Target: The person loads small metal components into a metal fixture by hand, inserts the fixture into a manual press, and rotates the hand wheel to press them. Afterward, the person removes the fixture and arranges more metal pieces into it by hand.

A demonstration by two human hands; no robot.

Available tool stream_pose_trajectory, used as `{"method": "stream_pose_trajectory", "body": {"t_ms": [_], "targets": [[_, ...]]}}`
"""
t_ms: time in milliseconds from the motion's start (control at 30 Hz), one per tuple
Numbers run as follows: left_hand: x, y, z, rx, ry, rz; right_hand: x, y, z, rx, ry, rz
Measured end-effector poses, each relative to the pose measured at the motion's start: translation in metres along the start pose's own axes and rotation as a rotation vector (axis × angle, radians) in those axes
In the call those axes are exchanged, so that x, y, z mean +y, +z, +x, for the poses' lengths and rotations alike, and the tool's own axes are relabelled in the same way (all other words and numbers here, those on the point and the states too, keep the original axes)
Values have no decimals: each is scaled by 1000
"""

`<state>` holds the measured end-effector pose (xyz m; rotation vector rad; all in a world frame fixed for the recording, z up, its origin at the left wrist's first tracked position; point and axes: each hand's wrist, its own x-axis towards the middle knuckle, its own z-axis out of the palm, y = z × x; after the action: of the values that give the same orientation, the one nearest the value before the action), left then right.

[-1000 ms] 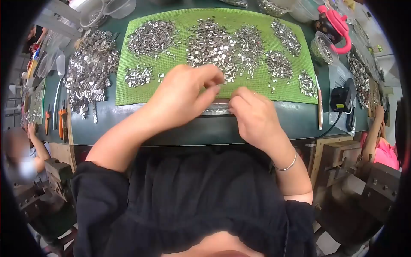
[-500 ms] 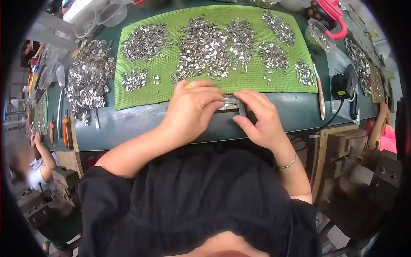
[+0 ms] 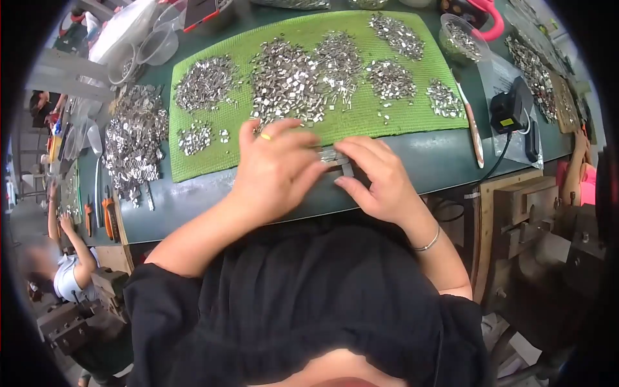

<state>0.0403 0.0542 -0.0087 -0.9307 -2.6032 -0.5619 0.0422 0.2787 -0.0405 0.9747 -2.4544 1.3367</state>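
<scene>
A narrow silvery metal strip [image 3: 331, 157] lies between my two hands at the mat's front edge, with a darker bar-like part below its right end. My right hand [image 3: 380, 177] grips the strip's right end, fingertips on the far side and thumb on the near side. My left hand [image 3: 274, 164] is at the strip's left end, thumb and index finger closed together and the other fingers bent above. Whatever those fingertips hold is hidden. Just beyond my left hand, a large pile of small shiny metal pieces [image 3: 284, 80] covers the green mat [image 3: 242, 138].
More metal pieces [image 3: 135, 132] are heaped left of the mat, near orange-handled pliers [image 3: 109, 216]. A clear tub [image 3: 459, 40], a white-and-red stick [image 3: 474, 129] and a black device [image 3: 509, 113] with a cable lie right. Other people's arms [image 3: 77, 242] show at both sides.
The view has shifted, so the mat and both hands appear further left. My left fingers have lifted and spread slightly from the strip; my right hand keeps its grip.
</scene>
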Motion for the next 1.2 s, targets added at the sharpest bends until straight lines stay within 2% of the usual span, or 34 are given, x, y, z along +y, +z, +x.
{"method": "stream_pose_trajectory", "body": {"t_ms": [100, 200, 300, 433, 567, 667, 767, 867, 967, 1000, 1200], "targets": [[-10, 0, 31, 29, -31, 21, 0, 0, 0, 2, -5, 7], [-27, 16, 63, -12, 124, 28, -1, -2, 0, 30, 2, 18], [-37, 30, 84, -85, 156, 52, 4, 0, -5, 136, 60, 116], [-40, 37, 93, -116, 223, -31, 21, -22, 6, 371, 67, -185], [-33, 34, 90, -86, 200, -113, 78, -68, 37, 433, 69, -522], [-20, 12, 78, -108, 44, -287, 122, -93, 61, 227, 158, -720], [-21, -11, 55, -135, -40, -420, 129, -100, 82, 39, 120, -877], [-17, -24, 25, -176, -281, -578, 130, -100, 89, -44, 65, -973], [-14, -21, 6, -182, -368, -638, 134, -97, 89, -85, -41, -1035], [-15, -16, 2, -125, -330, -619, 132, -98, 88, -99, -64, -1073], [-8, -12, -1, -135, -300, -560, 134, -95, 89, -129, -34, -1164]]}}
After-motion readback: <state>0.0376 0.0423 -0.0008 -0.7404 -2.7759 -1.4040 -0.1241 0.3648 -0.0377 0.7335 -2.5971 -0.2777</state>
